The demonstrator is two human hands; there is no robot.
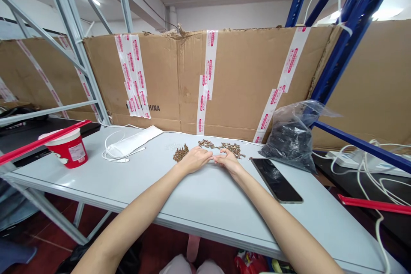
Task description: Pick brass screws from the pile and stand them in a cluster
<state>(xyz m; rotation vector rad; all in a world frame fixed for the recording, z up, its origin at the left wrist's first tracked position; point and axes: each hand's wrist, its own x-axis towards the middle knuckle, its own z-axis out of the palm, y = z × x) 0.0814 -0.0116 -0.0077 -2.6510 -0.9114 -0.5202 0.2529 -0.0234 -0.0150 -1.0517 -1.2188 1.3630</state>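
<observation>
My left hand [196, 159] and my right hand [228, 161] meet over the middle of the table, fingertips pinched close together. Whatever sits between the fingertips is too small to make out. Just left of my left hand stands a cluster of small brass-coloured pieces [180, 153], several of them upright. Beyond the hands lies a loose group of small brass-coloured parts [206, 143]. Another heap of such parts [233, 150] spreads behind my right hand and is partly hidden by it. Faint clear bits [173, 147] lie behind the upright cluster.
A black phone [276, 180] lies right of my right forearm on the grey table [128, 184]. Behind it sits a clear bag of dark material [290, 137]. At left are a red cup [69, 150] and a white cable [112, 154]. Cardboard [167, 81] walls the back.
</observation>
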